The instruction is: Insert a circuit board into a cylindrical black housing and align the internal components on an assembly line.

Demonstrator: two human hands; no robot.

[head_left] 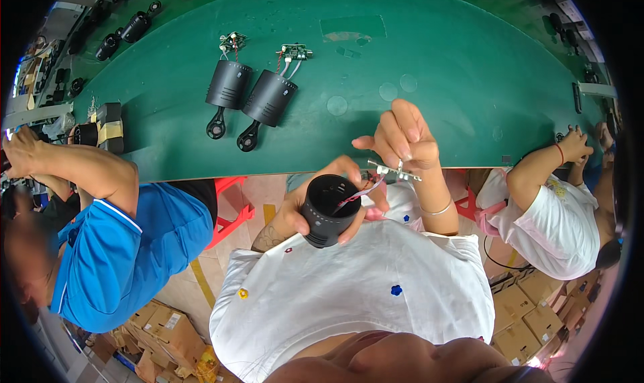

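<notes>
My left hand (293,210) is wrapped round a black cylindrical housing (326,226), its open end turned up. Thin coloured wires (361,193) run out of the housing to a small circuit board (406,176). Just right of the housing, my right hand (405,136) has its fingertips pinched at the board's upper side, by a small white connector. What exactly lies between those fingertips is partly hidden. Both hands are over my lap, near the table's front edge.
On the green table (443,68) lie two similar black housings (229,84) with handles and wired boards (295,51). A person in a blue shirt (157,229) sits at left, another in white (547,222) at right. Red stools (231,212) and cardboard boxes (513,302) stand behind the table edge.
</notes>
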